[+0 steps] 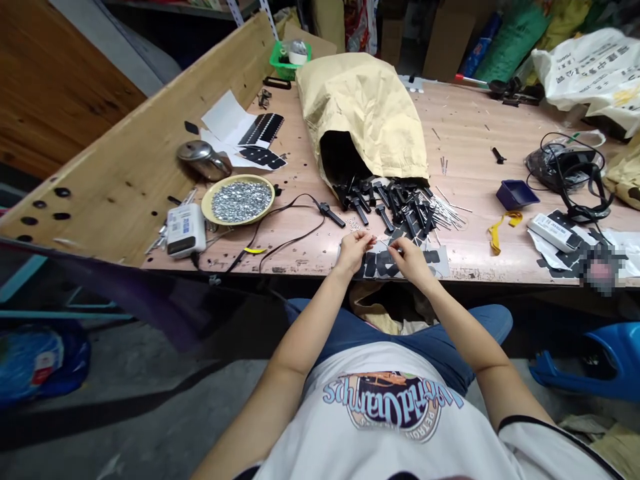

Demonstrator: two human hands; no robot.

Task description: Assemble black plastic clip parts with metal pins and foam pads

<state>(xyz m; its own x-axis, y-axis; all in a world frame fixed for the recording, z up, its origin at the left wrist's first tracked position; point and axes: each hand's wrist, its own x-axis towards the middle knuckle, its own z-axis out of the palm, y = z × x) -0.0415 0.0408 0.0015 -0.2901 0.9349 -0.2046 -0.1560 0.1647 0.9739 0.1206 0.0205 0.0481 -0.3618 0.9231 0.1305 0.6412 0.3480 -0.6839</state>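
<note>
Close to the table's front edge, my left hand (356,251) is closed in a pinch; what its fingertips hold is too small to make out. Facing it, my right hand (409,258) pinches a thin metal pin (384,242) that points toward the left fingertips. Beneath both hands lies a grey sheet with black patches (441,261). Just beyond them are a heap of black plastic parts with stems (384,217) and a spread of thin metal pins (447,212). The heap spills from the mouth of a tan sack (370,113).
On the left stand a yellow bowl (206,207) of small metal pieces, a white box (186,230) with a cable, and a metal cup (203,160). To the right are a dark blue tray (517,195) and a yellow strap (495,237). A wooden board (150,133) walls the left side.
</note>
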